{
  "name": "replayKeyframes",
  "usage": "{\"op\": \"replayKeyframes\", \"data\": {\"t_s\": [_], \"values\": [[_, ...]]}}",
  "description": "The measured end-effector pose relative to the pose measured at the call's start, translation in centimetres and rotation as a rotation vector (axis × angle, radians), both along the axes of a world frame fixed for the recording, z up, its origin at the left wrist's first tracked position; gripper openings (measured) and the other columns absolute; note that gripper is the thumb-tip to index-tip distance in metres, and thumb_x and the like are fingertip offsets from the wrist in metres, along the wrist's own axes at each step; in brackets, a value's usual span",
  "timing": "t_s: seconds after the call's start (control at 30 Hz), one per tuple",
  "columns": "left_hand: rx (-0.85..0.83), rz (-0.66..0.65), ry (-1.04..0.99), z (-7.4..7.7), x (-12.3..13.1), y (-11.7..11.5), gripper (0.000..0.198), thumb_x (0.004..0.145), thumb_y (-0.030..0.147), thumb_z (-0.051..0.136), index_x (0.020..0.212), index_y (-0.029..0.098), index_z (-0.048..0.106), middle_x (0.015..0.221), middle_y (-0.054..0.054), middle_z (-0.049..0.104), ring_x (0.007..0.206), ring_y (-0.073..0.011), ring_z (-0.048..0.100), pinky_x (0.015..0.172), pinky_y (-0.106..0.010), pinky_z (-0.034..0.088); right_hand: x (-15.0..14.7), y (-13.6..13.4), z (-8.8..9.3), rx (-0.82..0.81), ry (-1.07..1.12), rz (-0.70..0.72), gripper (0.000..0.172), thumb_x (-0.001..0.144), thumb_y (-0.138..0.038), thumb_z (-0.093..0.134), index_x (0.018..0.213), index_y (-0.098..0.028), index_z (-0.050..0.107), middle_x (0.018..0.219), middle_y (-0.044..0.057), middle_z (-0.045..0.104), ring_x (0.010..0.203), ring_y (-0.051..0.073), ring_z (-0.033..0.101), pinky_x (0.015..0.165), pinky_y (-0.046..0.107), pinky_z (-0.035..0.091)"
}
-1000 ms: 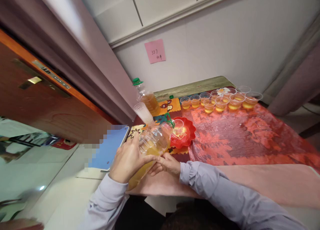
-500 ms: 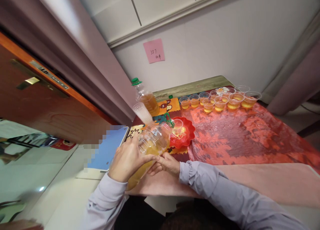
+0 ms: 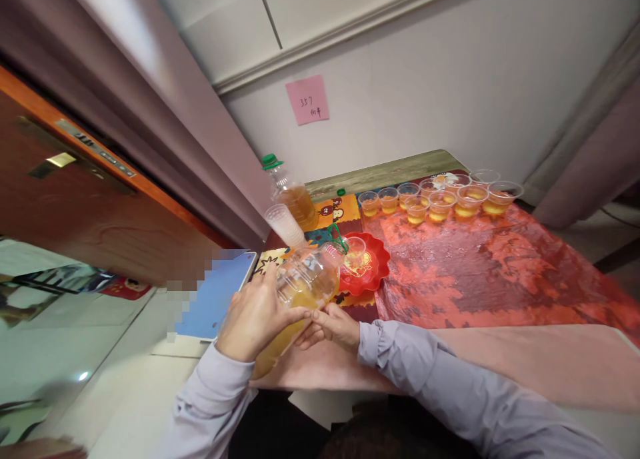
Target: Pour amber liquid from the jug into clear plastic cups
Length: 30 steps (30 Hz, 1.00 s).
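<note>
A large clear plastic bottle of yellow liquid lies tilted between my hands, its mouth up and to the right over a red scalloped plate. My left hand wraps the bottle's left side. From the right, my right hand grips it low, thumb near the left thumb. On the plate stands a clear plastic cup, partly hidden by the bottle's neck and its green handle. Whether liquid is flowing I cannot make out.
Several cups of yellow liquid stand in rows at the back right. A second bottle with a green cap and a stack of clear cups are behind my bottle. A loose green cap lies near the back edge. A wooden door is left.
The view has shifted very slightly. Both hands keep the bottle tilted in nearly the same place over the plate.
</note>
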<state>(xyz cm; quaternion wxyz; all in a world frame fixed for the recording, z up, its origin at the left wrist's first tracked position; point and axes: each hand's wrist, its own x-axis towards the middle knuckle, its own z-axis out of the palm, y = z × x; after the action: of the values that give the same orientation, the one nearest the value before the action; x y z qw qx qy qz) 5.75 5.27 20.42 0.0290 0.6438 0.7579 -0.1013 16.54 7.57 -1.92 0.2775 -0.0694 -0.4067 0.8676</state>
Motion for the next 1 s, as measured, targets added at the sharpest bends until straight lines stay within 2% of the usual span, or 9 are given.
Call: {"op": "replayKeyframes", "data": {"t_s": [0.2, 0.6, 0.8, 1.0], "values": [[0.002, -0.003, -0.002, 0.07, 0.10, 0.09, 0.090, 0.082, 0.066, 0.078, 0.150, 0.014, 0.049, 0.126, -0.025, 0.074, 0.123, -0.0473, 0.072, 0.095, -0.052, 0.056, -0.03, 0.11, -0.14, -0.001, 0.006, 0.005, 0.098, 0.079, -0.087, 0.075, 0.134, -0.008, 0.062, 0.098, 0.018, 0.079, 0.096, 0.031, 0.081, 0.096, 0.056, 0.062], [-0.007, 0.004, -0.004, -0.08, -0.13, 0.19, 0.094, 0.080, 0.070, 0.077, 0.150, 0.014, 0.048, 0.126, -0.025, 0.074, 0.122, -0.0480, 0.072, 0.095, -0.055, 0.056, 0.08, 0.01, 0.08, -0.018, -0.003, -0.006, 0.098, 0.079, -0.086, 0.075, 0.137, -0.009, 0.062, 0.099, 0.017, 0.079, 0.094, 0.030, 0.081, 0.097, 0.058, 0.063], [0.002, 0.013, 0.004, 0.07, 0.00, 0.09, 0.088, 0.080, 0.068, 0.078, 0.148, 0.019, 0.050, 0.125, -0.021, 0.075, 0.122, -0.0447, 0.073, 0.095, -0.050, 0.057, 0.13, -0.03, 0.17, -0.013, -0.004, -0.010, 0.096, 0.080, -0.086, 0.075, 0.135, -0.009, 0.062, 0.098, 0.017, 0.079, 0.094, 0.029, 0.081, 0.095, 0.054, 0.063], [0.022, -0.003, -0.002, -0.11, -0.11, 0.01, 0.087, 0.079, 0.067, 0.079, 0.146, 0.018, 0.051, 0.122, -0.022, 0.076, 0.118, -0.0474, 0.073, 0.093, -0.053, 0.057, 0.17, -0.08, 0.34, -0.019, -0.010, -0.014, 0.094, 0.079, -0.086, 0.075, 0.132, -0.010, 0.064, 0.098, 0.017, 0.079, 0.093, 0.028, 0.081, 0.095, 0.052, 0.063]]}}
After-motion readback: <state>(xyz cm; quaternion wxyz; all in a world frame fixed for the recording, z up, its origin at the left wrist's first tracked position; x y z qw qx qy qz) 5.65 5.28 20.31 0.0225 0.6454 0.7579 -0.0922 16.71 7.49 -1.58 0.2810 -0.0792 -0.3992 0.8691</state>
